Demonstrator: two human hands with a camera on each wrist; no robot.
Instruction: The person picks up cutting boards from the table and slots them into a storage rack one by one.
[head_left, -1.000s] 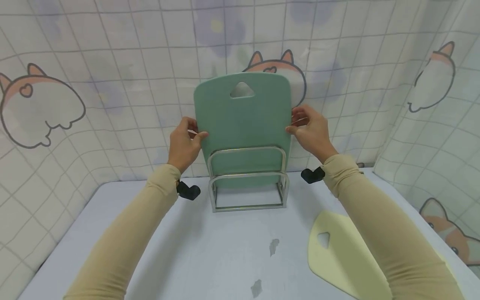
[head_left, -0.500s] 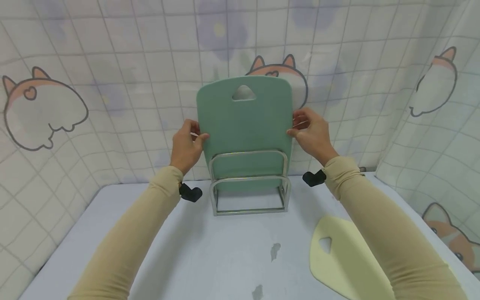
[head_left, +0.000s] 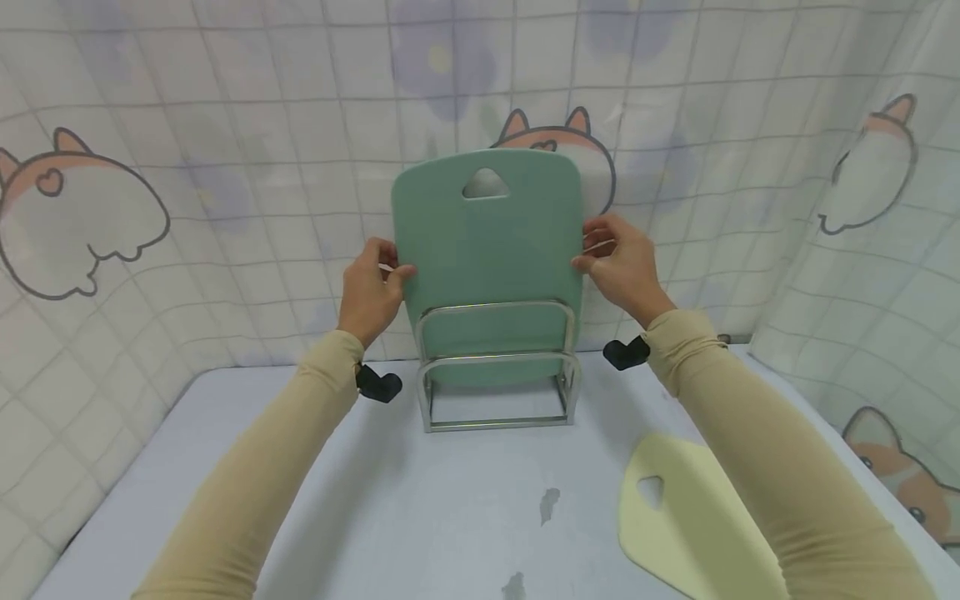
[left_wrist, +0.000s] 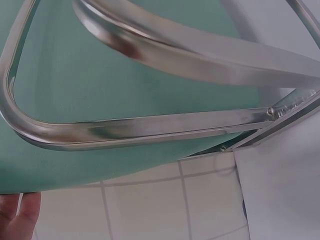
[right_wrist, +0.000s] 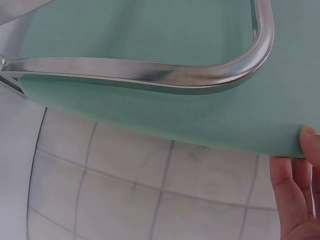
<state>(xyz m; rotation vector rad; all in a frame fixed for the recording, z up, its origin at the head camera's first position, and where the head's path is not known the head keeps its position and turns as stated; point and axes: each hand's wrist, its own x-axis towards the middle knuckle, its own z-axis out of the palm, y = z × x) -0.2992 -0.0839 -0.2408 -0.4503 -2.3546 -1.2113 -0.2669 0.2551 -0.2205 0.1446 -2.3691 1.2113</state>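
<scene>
Board of muted green colour (head_left: 487, 250), flat, with rounded corners and a hole near its arched top, stands nearly upright in a shiny silver metal rack (head_left: 498, 357). It is placed behind both metal loops which are visible; whether its bottom edge touches the base of the rack, one cannot tell. The left hand (head_left: 372, 287) of a person pinches one side edge of this board, with the thumb on the front face. The right hand (head_left: 621, 260) pinches the opposite edge in the same manner. So each grip is grasping the green board, above the upper loop. Both arms wear long beige sleeves (head_left: 255, 467). The rack stands on a white desk (head_left: 450, 508), near its far side. On the same desk, to the right and closer to the person, a pale yellow board with a hole (head_left: 690, 521) lies flat, and the right arm covers a part of it. Behind the desk hangs a white cloth with grid lines and drawn animals (head_left: 247, 292).
</scene>
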